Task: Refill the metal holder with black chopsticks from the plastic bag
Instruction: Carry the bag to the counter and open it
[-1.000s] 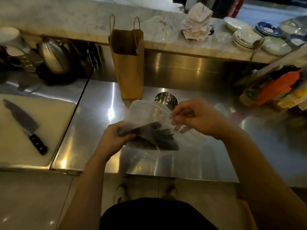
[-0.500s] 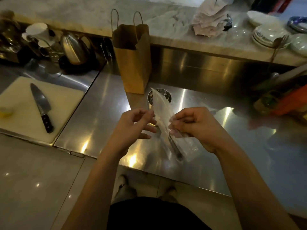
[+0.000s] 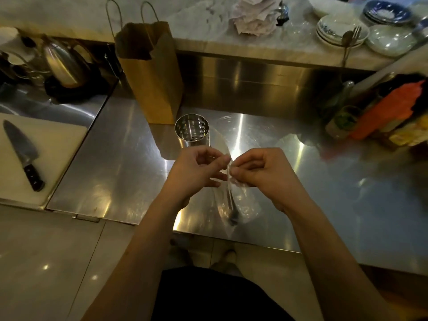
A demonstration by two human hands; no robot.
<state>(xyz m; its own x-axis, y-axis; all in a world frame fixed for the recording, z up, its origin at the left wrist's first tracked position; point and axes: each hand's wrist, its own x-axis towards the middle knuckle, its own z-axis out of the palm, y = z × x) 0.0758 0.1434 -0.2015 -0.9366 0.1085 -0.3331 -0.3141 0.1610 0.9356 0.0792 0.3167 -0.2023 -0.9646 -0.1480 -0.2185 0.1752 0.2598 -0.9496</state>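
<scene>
The left grip [image 3: 196, 173] and the right grip [image 3: 266, 173] each pinch the top edge of the clear plastic bag [image 3: 245, 205] between thumb and curled fingers, one on each side. The bag hangs just above the shiny steel surface [image 3: 115, 163]. The slim black chopsticks [image 3: 231, 209] show dark in its lower part. The round perforated metal holder [image 3: 192, 133] stands upright on the surface just beyond the hands, in front of a tall brown paper bag [image 3: 150, 72].
</scene>
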